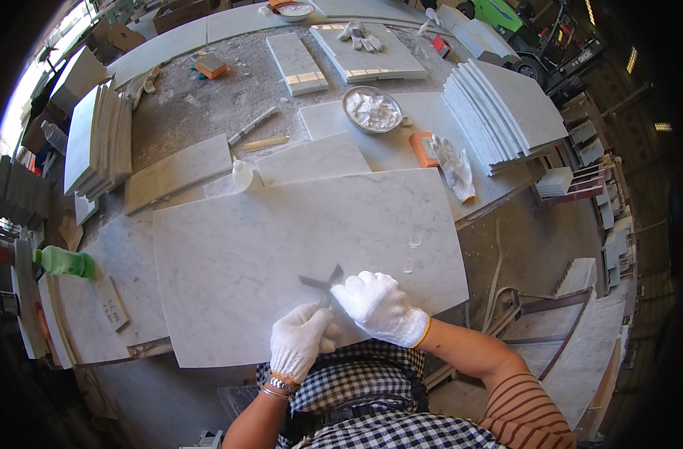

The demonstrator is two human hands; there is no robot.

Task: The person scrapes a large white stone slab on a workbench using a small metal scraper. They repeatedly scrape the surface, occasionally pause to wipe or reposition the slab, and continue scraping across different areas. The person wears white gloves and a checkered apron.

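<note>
A large white marble slab (281, 232) with grey veining lies flat in front of me. Over its near edge both my hands, in white knit gloves, are close together. Between them is a thin dark grey flat piece (317, 282) with two arms forming a V, perhaps a blade or strip; its kind is unclear. My left hand (300, 337) pinches its lower, lighter grey end. My right hand (379, 303) is closed at its right side, thumb and fingers against it; the grip is partly hidden. Two small clear round spots (415, 241) show on the slab.
Beyond the slab are a metal bowl (372, 110) of white paste, an orange block (424, 149), a loose glove (453, 168) and a small white bottle (242, 174). Stacked slabs stand left (94, 142) and right (506, 112). A green bottle (64, 262) lies at left.
</note>
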